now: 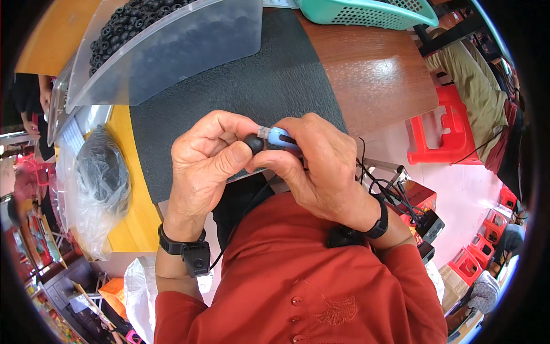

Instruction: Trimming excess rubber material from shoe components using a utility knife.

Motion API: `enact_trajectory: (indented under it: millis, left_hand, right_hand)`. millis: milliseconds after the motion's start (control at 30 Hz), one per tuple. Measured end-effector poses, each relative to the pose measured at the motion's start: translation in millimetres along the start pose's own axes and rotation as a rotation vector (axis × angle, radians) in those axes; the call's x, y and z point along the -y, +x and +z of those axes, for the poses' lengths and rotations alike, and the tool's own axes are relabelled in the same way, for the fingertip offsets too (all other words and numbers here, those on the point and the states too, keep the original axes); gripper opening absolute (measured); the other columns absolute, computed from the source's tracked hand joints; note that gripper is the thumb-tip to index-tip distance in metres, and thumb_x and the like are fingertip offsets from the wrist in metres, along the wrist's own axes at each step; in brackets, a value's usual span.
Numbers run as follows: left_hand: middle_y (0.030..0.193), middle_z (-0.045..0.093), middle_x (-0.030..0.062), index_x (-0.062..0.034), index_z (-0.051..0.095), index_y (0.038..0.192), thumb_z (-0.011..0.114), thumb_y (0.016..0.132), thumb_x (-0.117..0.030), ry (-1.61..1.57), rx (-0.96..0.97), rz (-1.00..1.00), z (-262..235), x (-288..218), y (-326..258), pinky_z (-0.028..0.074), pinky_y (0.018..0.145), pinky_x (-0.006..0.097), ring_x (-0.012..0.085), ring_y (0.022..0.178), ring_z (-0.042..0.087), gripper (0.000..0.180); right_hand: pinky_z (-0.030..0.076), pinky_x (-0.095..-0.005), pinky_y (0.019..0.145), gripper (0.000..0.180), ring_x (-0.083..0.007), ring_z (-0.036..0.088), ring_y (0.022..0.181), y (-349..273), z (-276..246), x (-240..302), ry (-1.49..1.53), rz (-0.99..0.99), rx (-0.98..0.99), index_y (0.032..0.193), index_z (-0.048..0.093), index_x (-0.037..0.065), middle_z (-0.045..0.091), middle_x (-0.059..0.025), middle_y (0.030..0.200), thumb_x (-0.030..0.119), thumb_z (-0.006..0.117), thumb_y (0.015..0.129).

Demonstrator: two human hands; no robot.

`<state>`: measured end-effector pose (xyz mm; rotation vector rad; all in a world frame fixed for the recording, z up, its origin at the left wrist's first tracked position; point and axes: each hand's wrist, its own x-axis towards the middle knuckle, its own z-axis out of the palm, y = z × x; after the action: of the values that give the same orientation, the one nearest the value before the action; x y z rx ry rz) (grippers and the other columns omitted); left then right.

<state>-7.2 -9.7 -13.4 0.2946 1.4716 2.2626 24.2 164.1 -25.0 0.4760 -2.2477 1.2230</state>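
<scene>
The left hand (pixel 201 150) pinches a black ball (pixel 254 144), likely to steady it. The right hand (pixel 322 161) grips a blue tool (pixel 281 137).

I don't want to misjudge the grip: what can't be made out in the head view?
In the head view:
Black ball: partly hidden by the left hand.
Blue tool: far end hidden by the right hand.
Clear tub: cut off by the top edge.
Green basket: likewise cut off.
Plastic bag: creased film blurs contents.
</scene>
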Motion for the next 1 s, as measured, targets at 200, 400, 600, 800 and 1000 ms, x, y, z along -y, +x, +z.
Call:
enact_trajectory:
  millis: [200,400,600,800,1000]
  left_hand:
    - [0.091,0.065,0.0096,0.0057,0.058,0.106,0.069,0.086,-0.011,-0.024,0.001,0.006,-0.9,3.2,-1.1,0.050,0.068,0.021,0.0099,0.074,0.060,0.028]
    - [0.090,0.065,0.0095,0.0058,0.059,0.105,0.070,0.086,-0.013,-0.010,-0.015,-0.037,-0.4,1.9,-0.9,0.050,0.065,0.020,0.0092,0.073,0.060,0.030]
    - [0.091,0.066,0.0105,0.0066,0.060,0.105,0.071,0.085,-0.014,0.033,-0.031,-0.066,-3.9,3.2,-0.8,0.050,0.062,0.018,0.0082,0.072,0.060,0.030]
    - [0.091,0.066,0.0109,0.0070,0.060,0.104,0.071,0.085,-0.014,0.002,-0.009,-0.041,-5.5,6.6,-1.1,0.049,0.061,0.019,0.0085,0.070,0.059,0.030]
    - [0.090,0.066,0.0113,0.0073,0.061,0.104,0.071,0.084,-0.011,-0.043,-0.033,-0.080,-5.9,9.3,-0.9,0.048,0.060,0.019,0.0092,0.067,0.059,0.029]
  right_hand:
    - [0.040,-0.0335,0.047,0.030,-0.0242,0.051,0.055,-3.7,2.5,-1.5,-0.024,-0.007,0.002,0.086,0.057,0.002,0.049,-0.0087,0.065,0.025,0.074,0.077]
    - [0.039,-0.0329,0.046,0.032,-0.0230,0.050,0.053,-3.1,2.1,-4.0,-0.054,-0.061,-0.006,0.092,0.058,0.000,0.052,-0.0082,0.067,0.025,0.073,0.080]
    - [0.039,-0.0328,0.045,0.032,-0.0228,0.050,0.052,-4.9,4.0,-7.2,-0.053,-0.078,-0.006,0.092,0.058,0.000,0.052,-0.0082,0.067,0.025,0.074,0.080]
    - [0.039,-0.0328,0.045,0.032,-0.0227,0.049,0.052,-5.1,3.1,-8.3,-0.058,-0.078,-0.003,0.092,0.057,0.000,0.051,-0.0081,0.066,0.026,0.073,0.080]
    - [0.039,-0.0330,0.045,0.032,-0.0227,0.049,0.052,-6.5,3.4,-7.6,-0.080,-0.070,0.017,0.091,0.057,0.000,0.050,-0.0080,0.066,0.025,0.074,0.080]
